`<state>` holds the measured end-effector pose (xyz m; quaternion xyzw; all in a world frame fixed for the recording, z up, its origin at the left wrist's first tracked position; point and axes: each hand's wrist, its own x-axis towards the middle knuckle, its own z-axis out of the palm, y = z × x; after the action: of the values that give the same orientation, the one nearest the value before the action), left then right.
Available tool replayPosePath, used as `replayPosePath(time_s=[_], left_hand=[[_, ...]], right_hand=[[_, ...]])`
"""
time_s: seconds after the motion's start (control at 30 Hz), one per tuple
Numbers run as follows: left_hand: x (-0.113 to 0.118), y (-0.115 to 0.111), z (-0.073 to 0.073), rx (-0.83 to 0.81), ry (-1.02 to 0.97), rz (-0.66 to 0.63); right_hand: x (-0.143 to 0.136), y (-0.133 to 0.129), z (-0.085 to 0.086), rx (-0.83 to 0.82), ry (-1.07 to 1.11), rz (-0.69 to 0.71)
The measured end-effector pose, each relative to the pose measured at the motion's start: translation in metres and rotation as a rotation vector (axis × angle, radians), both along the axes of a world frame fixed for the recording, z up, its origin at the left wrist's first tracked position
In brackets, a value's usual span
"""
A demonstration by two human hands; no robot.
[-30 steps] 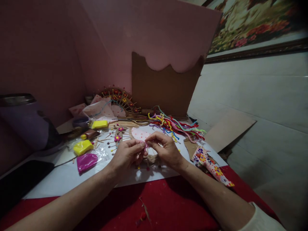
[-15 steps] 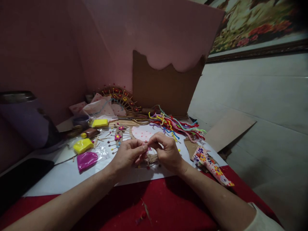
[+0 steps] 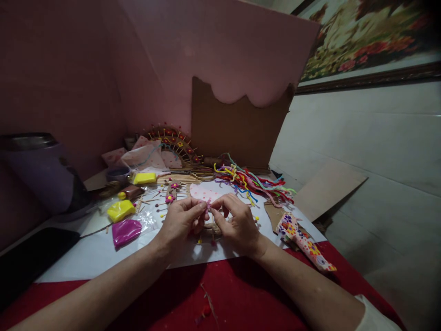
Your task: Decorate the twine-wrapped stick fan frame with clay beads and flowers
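Note:
Fingertips of my left hand [image 3: 182, 220] pinch a small pinkish-purple piece [image 3: 208, 205], too small to make out fully. From the other side, thumb and forefinger of my right hand [image 3: 237, 223] close on the same piece. Just under both hands lies a twine-wrapped curved strip [image 3: 212, 229] with bead-tipped sticks poking out, partly covered by my fingers. Behind them rests a pale pink dotted half-round [image 3: 203, 192]. To the left is another twine-wrapped strip [image 3: 171, 193] with magenta clay flowers and bead-tipped sticks.
Clay packs in yellow [image 3: 120, 210] and magenta [image 3: 127, 232] lie left, near a dark flat object [image 3: 41, 248]. Coloured fuzzy stems [image 3: 253, 181] are heaped at back right. A floral glue gun [image 3: 305, 239] sits right. Cut cardboard [image 3: 237, 128] stands behind.
My right hand's fingers have loosened and stretched out a little, so more of the pinkish-purple piece shows. The view has shifted slightly; the objects on the table stay put.

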<state>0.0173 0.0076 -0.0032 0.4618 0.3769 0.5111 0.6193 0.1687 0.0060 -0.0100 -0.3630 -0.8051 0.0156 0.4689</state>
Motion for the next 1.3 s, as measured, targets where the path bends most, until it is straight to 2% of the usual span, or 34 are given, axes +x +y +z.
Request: replayPosePath(time_s=[0.17, 0.43, 0.67, 0.8, 0.97, 1.17, 1.3], left_hand=[[-0.001, 0.0, -0.004, 0.003, -0.006, -0.025], [0.002, -0.005, 0.002, 0.039, 0.042, -0.025], [0.003, -0.004, -0.005, 0.068, 0.026, -0.033], [-0.001, 0.0, -0.002, 0.08, 0.089, -0.031], [-0.007, 0.006, 0.006, 0.09, 0.064, 0.046], [-0.009, 0.007, 0.003, 0.11, 0.218, -0.041], [-0.008, 0.008, 0.0, 0.081, 0.224, -0.064]], right_hand=[[0.0, 0.003, -0.001, 0.022, 0.006, 0.048], [0.0, 0.004, -0.002, 0.031, 0.02, 0.091], [0.001, 0.004, -0.001, 0.064, -0.023, 0.121], [0.005, 0.007, 0.0, 0.003, -0.027, 0.073], [0.01, 0.011, 0.0, -0.022, -0.043, 0.035], [0.01, 0.012, -0.001, 0.038, -0.132, 0.052], [0.01, 0.013, -0.002, 0.066, -0.128, 0.051]])
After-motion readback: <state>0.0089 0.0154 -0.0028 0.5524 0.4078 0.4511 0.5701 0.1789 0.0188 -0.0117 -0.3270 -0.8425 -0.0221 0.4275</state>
